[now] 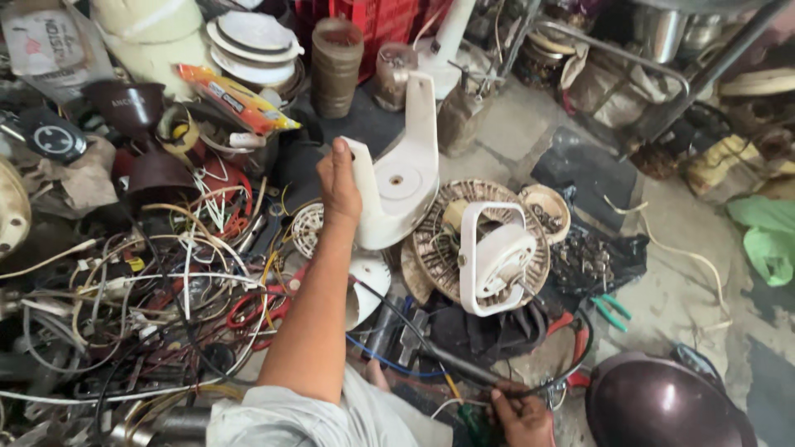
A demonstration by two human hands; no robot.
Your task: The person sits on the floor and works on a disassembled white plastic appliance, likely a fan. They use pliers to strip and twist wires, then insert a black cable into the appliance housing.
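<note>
Gripping a smooth cream plastic fan housing [397,178] with left hand [338,186].

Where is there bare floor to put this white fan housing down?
Bare concrete floor lies between the green-handled pliers, the green bag and the dark helmet. A smaller patch sits behind the fan motor. Around the wire tangle it is crowded.

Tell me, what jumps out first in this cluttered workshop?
The left hand lifts a white plastic fan housing at centre. Beside it, a white bracket rests on a dusty round grille. A tangle of wires fills the left side; the right hand grips a black cable below.
</note>
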